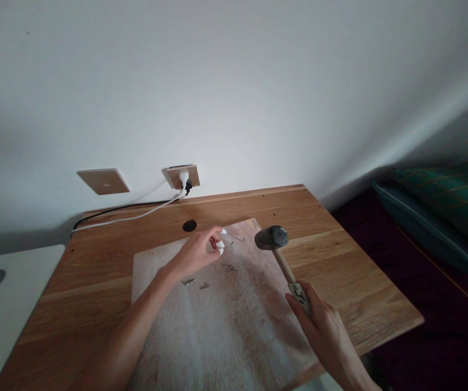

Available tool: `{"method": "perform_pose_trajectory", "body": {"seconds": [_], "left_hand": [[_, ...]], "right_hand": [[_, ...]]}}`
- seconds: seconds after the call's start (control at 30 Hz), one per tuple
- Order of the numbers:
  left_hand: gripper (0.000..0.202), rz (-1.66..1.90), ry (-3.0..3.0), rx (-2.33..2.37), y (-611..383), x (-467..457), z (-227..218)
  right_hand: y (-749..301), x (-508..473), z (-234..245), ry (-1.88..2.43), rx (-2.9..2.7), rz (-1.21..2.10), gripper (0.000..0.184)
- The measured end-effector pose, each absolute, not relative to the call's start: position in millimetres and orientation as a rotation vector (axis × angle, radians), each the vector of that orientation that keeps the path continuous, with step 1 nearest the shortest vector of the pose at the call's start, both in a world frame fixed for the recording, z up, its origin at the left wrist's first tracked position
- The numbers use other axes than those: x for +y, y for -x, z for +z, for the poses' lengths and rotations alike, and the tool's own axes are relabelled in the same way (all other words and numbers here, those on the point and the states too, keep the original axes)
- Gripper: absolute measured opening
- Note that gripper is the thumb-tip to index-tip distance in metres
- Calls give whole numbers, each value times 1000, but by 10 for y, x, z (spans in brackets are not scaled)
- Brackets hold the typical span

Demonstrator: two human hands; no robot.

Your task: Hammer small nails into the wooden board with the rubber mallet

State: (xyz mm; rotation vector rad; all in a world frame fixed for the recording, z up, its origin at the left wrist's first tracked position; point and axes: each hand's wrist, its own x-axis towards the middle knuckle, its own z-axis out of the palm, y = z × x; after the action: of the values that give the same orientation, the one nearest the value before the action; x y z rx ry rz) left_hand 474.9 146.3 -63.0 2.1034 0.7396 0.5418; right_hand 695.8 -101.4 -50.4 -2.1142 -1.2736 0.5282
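Observation:
My right hand (324, 325) is wrapped round the wooden handle of a hammer (277, 245), whose dark rounded head is raised over the far right part of a pale worn board (226, 320). My left hand (199, 252) hovers over the board's far middle with fingers curled and pinched together; what they hold is too small to make out. Several small nails (229, 266) lie loose on the board close to the left hand, and two more bits (195, 283) lie nearer me.
The board lies on a wooden desk (340, 260) with a round cable hole (189, 225). A wall socket (183, 176) with white and black cables is behind it. A white surface (10, 304) adjoins on the left, a bed with green bedding (449, 206) on the right.

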Motion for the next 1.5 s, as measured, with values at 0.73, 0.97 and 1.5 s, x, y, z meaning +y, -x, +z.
{"method": "perform_pose_trajectory", "body": {"seconds": [0.73, 0.97, 1.5], "left_hand": [[27, 406, -2534, 642, -4677, 1204, -629], [21, 276, -2718, 581, -4690, 1188, -559], [16, 275, -2603, 751, -4773, 1273, -514]], "right_hand": [[-7012, -1068, -676, 2089, -1337, 622, 29], [-7016, -1061, -669, 2076, -1379, 595, 26], [-7033, -1059, -695, 2096, -1366, 555, 35]]}}
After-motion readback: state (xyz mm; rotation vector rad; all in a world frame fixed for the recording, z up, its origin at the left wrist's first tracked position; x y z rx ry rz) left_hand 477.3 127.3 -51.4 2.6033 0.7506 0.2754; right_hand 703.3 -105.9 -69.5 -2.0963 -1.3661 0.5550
